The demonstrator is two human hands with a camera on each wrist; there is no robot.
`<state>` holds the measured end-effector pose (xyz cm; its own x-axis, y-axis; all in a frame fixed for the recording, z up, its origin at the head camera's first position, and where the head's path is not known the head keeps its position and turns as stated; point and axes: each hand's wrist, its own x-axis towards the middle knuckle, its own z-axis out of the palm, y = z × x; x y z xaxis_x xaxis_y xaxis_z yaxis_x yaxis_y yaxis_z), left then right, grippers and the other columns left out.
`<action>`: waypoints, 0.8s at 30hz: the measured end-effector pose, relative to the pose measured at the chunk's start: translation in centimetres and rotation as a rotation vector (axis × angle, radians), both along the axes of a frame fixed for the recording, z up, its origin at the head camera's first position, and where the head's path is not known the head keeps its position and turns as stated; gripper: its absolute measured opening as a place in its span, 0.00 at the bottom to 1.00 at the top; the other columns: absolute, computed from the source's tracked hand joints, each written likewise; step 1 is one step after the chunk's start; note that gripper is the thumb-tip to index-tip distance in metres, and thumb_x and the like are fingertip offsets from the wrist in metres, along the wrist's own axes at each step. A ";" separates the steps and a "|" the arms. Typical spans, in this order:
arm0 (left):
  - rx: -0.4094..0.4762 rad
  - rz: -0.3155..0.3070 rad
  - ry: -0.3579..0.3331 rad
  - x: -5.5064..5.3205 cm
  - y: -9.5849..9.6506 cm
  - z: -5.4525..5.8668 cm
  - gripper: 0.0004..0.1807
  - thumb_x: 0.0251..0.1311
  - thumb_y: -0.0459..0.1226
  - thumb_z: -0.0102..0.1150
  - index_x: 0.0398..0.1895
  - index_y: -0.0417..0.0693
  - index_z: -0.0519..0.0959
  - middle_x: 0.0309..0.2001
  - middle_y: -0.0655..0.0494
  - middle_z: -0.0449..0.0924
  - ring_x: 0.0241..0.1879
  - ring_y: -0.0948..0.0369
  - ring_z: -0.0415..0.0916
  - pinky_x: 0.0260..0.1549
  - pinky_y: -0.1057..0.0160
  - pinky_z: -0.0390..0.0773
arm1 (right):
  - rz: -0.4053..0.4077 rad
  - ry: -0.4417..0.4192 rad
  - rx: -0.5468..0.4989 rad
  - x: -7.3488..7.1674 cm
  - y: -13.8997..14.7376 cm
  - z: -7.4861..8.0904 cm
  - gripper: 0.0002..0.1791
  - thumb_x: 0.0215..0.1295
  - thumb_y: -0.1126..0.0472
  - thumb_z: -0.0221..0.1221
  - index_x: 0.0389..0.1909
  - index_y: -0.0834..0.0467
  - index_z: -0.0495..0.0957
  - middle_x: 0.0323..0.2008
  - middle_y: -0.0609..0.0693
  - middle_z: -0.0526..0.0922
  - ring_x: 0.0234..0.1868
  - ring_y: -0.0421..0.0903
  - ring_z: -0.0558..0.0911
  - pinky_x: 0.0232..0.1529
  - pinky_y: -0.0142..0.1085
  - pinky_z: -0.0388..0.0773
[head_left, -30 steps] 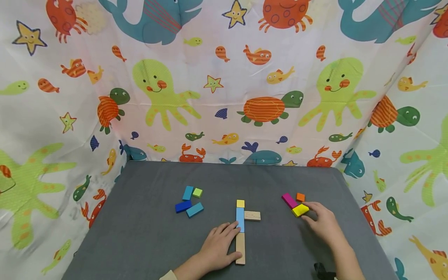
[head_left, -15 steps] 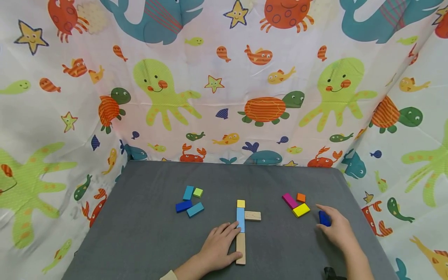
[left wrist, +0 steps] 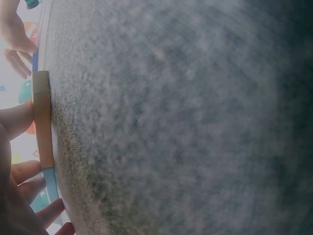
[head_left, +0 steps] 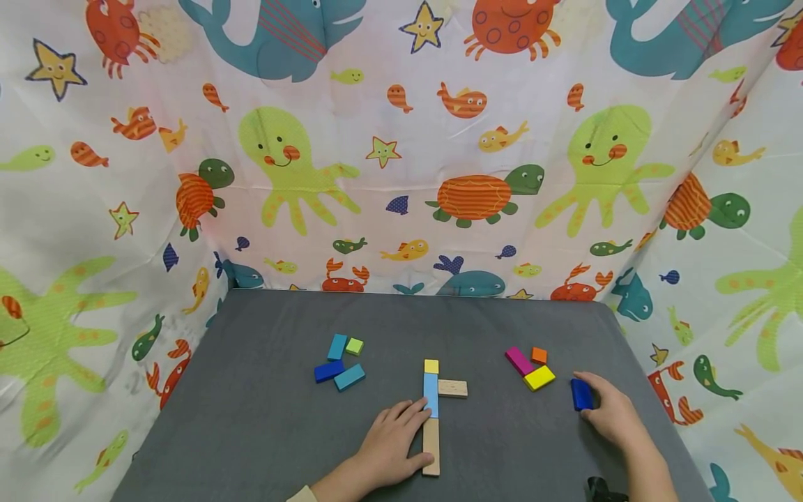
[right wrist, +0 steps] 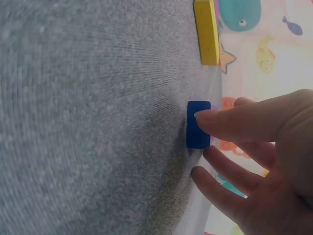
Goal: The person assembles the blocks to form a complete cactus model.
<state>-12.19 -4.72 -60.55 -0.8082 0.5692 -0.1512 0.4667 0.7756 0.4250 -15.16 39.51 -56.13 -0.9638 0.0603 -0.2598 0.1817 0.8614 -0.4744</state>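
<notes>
My left hand point(head_left: 394, 443) rests along a straight row of blocks, its fingers extended. The fingertips touch a light blue block point(head_left: 431, 397), and the thumb touches a long plain wooden block point(head_left: 431, 446) nearer me. A small yellow cube point(head_left: 431, 366) tops the row, and a short wooden block point(head_left: 453, 388) sticks out to its right. On the right side of the table, my right hand point(head_left: 613, 411) pinches a dark blue block point(head_left: 580, 395) between thumb and forefinger. In the right wrist view the thumb tip lies against the dark blue block point(right wrist: 197, 132), with the other fingers apart.
Left of the row lie a dark blue block point(head_left: 329, 371), two teal blocks, one of them nearer me point(head_left: 349, 377), and a green cube point(head_left: 354, 346). A magenta block point(head_left: 519, 360), a yellow block point(head_left: 539, 378) and an orange cube point(head_left: 539, 355) cluster at right. Patterned cloth surrounds the grey table.
My right hand has moved right, away from the yellow block. The dark blue block, unseen a second ago, now shows at its fingers. My left hand has stayed on the row.
</notes>
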 end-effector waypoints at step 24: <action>0.003 -0.002 -0.023 -0.1 0.0 0.3 0.41 0.63 0.67 0.54 0.77 0.68 0.60 0.80 0.66 0.53 0.75 0.55 0.57 0.67 0.39 0.64 | 0.014 0.054 0.077 -0.6 -0.4 0.5 0.44 0.59 0.51 0.72 0.68 0.72 0.66 0.62 0.77 0.66 0.60 0.74 0.69 0.59 0.70 0.66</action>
<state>-12.24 -4.77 -60.21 -0.8035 0.5712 -0.1676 0.4583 0.7733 0.4381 -15.77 39.06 -55.59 -0.9770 0.0648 -0.2029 0.1459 0.8977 -0.4157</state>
